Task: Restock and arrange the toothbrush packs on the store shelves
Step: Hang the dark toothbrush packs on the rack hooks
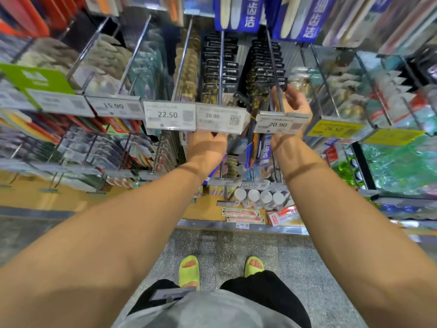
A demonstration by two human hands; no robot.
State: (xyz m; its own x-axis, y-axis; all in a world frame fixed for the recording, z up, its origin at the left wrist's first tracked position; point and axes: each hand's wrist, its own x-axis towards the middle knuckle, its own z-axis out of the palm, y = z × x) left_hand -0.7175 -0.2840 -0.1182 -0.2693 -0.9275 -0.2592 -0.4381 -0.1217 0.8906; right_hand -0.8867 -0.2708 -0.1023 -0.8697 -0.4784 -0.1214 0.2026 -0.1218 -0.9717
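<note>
Black toothbrush packs hang in two rows on metal pegs at the middle of the shelf. My right hand is raised behind the right 20.90 price tag. Its thumb and fingers pinch the front black toothbrush pack at the tip of the right peg. That pack hangs tilted between the two price tags. My left hand reaches up under the left 20.90 price tag, which hides its fingers. Blue toothbrush packs hang on the row above.
Clear-packed toothbrushes fill the pegs to the left and right. Price tags line the front of the peg row. A lower row holds more packs, and white-capped bottles stand on the bottom shelf. The floor and my yellow sandals lie below.
</note>
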